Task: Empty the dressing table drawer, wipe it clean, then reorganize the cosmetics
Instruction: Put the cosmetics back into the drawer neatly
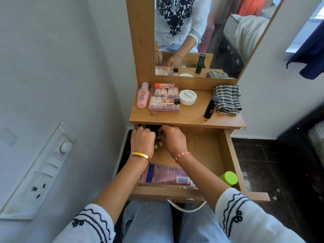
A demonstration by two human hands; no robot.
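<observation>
The wooden drawer [233, 160] is pulled out below the dressing table top [189, 118]. Both hands reach into its far left corner. My left hand [142, 139] and my right hand [172, 138] are curled around a cluster of small bottles [157, 143] with green and tan caps; a dark item sits between the fingers. Which hand grips what is hidden. A pink-purple packet [164, 175] lies at the drawer's front left, and a green-capped container [228, 178] at the front right.
On the top stand a pink bottle [142, 95], a clear case of small bottles [164, 99], a white nail polish remover tub [188, 97], a black tube [211, 107] and a striped cloth [227, 99]. A mirror [201, 35] rises behind. Wall at left, dark floor at right.
</observation>
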